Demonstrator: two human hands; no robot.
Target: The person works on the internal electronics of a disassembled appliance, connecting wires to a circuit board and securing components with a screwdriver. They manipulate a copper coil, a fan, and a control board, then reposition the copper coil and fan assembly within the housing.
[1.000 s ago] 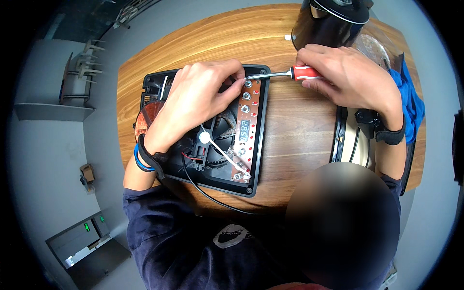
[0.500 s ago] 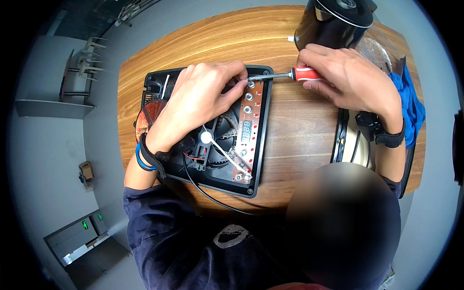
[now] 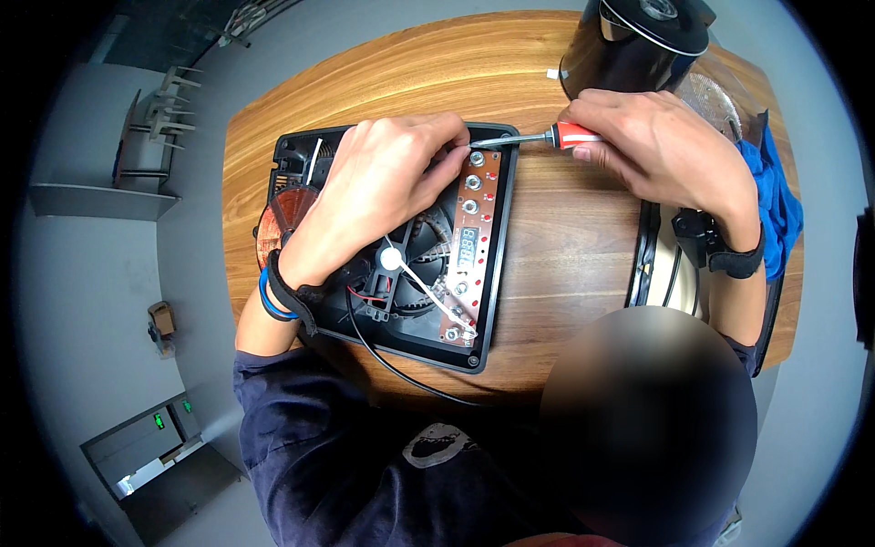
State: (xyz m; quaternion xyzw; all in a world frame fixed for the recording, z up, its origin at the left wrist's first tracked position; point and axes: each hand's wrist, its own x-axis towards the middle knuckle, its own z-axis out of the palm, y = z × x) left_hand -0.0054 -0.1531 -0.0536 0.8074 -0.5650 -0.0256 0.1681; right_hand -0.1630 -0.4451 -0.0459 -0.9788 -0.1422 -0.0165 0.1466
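Observation:
My right hand (image 3: 652, 146) is closed round the red and white handle of a screwdriver (image 3: 576, 137). Its metal shaft points left, and the tip meets the pinched fingertips of my left hand (image 3: 392, 169). What those fingertips hold, if anything, is too small to make out. They are over the top end of a brown circuit board (image 3: 471, 217) with a digit display, red parts and round metal springs. The board is seated along the right side of an open black appliance housing (image 3: 415, 346). A black fan (image 3: 424, 246) and a copper coil (image 3: 272, 223) partly show under my left forearm.
A black kettle (image 3: 629, 55) stands at the table's far right. Near my right forearm are a blue cloth (image 3: 770, 201), clear plastic packaging and a pale panel (image 3: 665, 260) with black parts. A black cord (image 3: 392, 369) runs from the housing toward me over the wooden table (image 3: 565, 264).
The screwdriver has turned slightly in my right hand, and less of its handle shows. My left fingertips stay pinched at its tip. The whole view has shifted a little.

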